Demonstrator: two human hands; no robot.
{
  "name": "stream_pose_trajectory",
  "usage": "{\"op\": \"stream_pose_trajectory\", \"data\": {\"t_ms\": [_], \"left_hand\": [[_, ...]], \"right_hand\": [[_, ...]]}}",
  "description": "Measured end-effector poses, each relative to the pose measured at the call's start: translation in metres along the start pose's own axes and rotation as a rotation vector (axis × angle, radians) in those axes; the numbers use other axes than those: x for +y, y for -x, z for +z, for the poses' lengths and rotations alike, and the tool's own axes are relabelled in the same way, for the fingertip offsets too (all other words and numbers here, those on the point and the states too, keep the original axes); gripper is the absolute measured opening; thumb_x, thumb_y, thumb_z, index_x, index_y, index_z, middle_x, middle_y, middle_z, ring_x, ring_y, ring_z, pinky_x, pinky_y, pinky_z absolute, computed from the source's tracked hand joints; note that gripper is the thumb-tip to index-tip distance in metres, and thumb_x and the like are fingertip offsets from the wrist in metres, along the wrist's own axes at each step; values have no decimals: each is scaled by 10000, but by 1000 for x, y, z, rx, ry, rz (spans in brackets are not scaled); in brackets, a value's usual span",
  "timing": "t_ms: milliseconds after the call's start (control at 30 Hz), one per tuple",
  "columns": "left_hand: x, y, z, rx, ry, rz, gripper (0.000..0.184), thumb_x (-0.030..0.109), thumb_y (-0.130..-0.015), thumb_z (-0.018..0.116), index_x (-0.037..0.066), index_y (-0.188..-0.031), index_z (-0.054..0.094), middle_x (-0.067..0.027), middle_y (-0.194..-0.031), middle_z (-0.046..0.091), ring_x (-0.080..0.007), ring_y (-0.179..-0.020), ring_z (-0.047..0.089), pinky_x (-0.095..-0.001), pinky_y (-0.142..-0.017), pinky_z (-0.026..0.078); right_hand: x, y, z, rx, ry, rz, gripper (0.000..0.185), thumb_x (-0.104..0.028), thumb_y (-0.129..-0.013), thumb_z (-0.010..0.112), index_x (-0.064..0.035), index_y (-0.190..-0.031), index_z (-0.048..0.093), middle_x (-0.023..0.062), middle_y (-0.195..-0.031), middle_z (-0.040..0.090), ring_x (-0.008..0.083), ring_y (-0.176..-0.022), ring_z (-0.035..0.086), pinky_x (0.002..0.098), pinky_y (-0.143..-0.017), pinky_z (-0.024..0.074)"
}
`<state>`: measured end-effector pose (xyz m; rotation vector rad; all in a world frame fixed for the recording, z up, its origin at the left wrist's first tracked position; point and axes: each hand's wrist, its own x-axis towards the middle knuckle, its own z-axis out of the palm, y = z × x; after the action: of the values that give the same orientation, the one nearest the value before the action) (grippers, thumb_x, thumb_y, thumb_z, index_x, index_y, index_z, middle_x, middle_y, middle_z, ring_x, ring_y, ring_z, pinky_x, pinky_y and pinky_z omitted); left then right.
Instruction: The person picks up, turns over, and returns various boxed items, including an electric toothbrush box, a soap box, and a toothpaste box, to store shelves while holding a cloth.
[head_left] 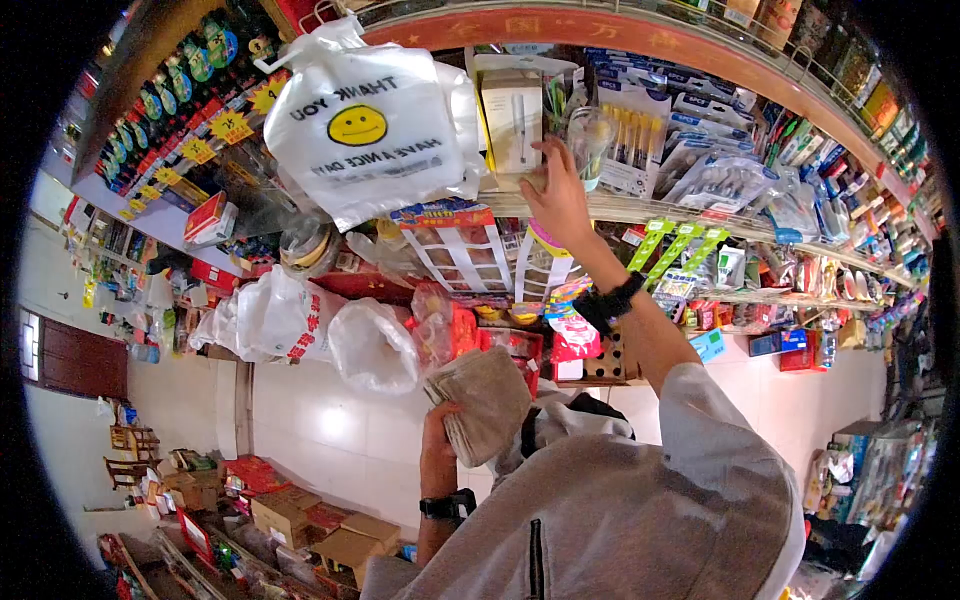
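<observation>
My left hand (pixel 440 428) is closed around a folded grey-brown cloth (pixel 482 402), held low in front of my chest. Higher up, my right hand (pixel 562 195) reaches to a shelf, its fingers apart and bent near the right edge of a whitish box (pixel 512 122) with a pen-like picture on it. Whether the fingertips touch the box I cannot tell. Just right of those fingers stands a clear cup or jar (pixel 590 148). Left of the box hangs a bundle of white plastic bags (pixel 375 170) with a yellow smiley face.
Packs of brushes (pixel 632 130) and several other blister packs fill the shelf to the right. Below it hang green-topped packets (pixel 680 255) and a pink bag (pixel 575 335). White plastic bags (pixel 372 345) hang at lower left. Cardboard boxes (pixel 355 545) lie on the floor side.
</observation>
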<state>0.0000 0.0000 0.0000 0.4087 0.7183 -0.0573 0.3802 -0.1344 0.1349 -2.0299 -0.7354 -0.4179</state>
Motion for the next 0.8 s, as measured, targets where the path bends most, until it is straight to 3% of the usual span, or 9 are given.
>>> {"op": "stream_pose_trajectory", "data": {"t_ms": [167,200,267,433,500,600,733,800], "left_hand": [[-2,7,25,105,-121,66,499,70,-732,551,-72,-1209,515,-224,-1092,629,-375,-988,638,-476,-906,539],[-3,9,29,106,-125,73,499,70,-732,551,-72,-1209,515,-224,-1092,629,-375,-988,638,-476,-906,539],[-7,14,35,84,-14,163,519,66,-733,546,-71,-1231,497,-225,-1109,618,-377,-984,637,-479,-912,537],[-3,12,25,103,-56,114,541,50,-717,551,-70,-1240,486,-217,-1130,612,-380,-1001,627,-482,-905,535],[-1,14,25,106,-60,109,543,46,-712,555,-69,-1238,488,-212,-1127,614,-381,-1005,624,-483,-902,535],[2,14,27,128,-73,111,551,44,-703,567,-61,-1238,491,-203,-1126,616,-379,-1012,619,-482,-904,530],[2,10,27,95,-53,136,553,46,-700,568,-51,-1240,495,-199,-1128,615,-370,-1016,618,-475,-915,524],[2,10,27,68,-27,151,554,48,-699,567,-49,-1240,496,-197,-1128,615,-367,-1018,618,-472,-918,523]], "right_hand": [[11,-51,33,267,-102,43,523,-35,-781,674,-43,-1261,465,251,-1421,334,284,-918,657,338,-709,562],[10,-53,36,294,-151,24,562,-38,-752,678,-27,-1257,430,288,-1418,324,340,-877,636,430,-833,514],[10,-57,40,289,-189,27,561,-41,-754,677,-25,-1256,429,289,-1423,322,340,-864,638,423,-828,517],[11,-53,39,300,-181,-8,541,-28,-758,678,-16,-1244,442,257,-1355,397,323,-832,638,392,-779,527],[7,-46,34,351,-271,96,503,13,-771,670,-27,-1236,482,192,-1231,470,233,-820,642,316,-638,544],[-10,-37,18,403,-378,132,538,12,-756,698,-10,-1237,459,159,-1124,497,210,-748,604,327,-612,514],[-4,-30,19,306,-145,149,564,-14,-748,728,-1,-1235,444,154,-1123,496,225,-719,577,343,-614,493],[-3,-31,20,367,-12,60,567,-58,-744,748,1,-1227,457,189,-1114,513,297,-757,596,388,-644,495]]}}
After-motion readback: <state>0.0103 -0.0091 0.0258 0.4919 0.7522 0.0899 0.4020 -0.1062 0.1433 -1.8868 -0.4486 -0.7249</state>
